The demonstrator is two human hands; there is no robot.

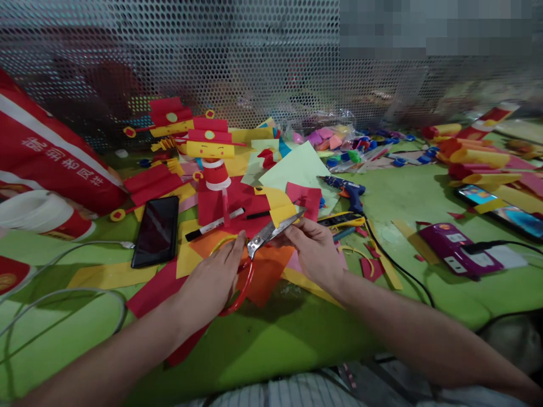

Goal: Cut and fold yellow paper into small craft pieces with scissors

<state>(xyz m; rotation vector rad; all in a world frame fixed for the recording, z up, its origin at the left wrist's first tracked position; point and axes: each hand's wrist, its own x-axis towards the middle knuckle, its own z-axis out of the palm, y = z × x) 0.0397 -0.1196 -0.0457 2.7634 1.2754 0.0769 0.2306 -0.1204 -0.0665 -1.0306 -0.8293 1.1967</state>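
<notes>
My left hand [214, 274] is closed on the red-handled scissors [247, 286], whose blades point up and to the right. Between the blades sits a small piece of yellow paper [278, 202] with a curved edge. My right hand [316, 249] pinches the lower part of that paper close to the blade tips; its fingertips are partly hidden. Under the hands lie sheets of orange paper [266, 277] and red paper [155, 288]. Just behind them are a black-and-white marker [215, 224] and a yellow cutter knife [340, 219].
A paper figure with a red hat [211, 148] stands behind the hands. Left are a black phone [155, 232], white cups [42, 215] and a red bag [55, 147]. Right are a blue glue gun [348, 190], a purple power strip [458, 249] and another phone [504, 212]. Cables cross the green table [297, 333].
</notes>
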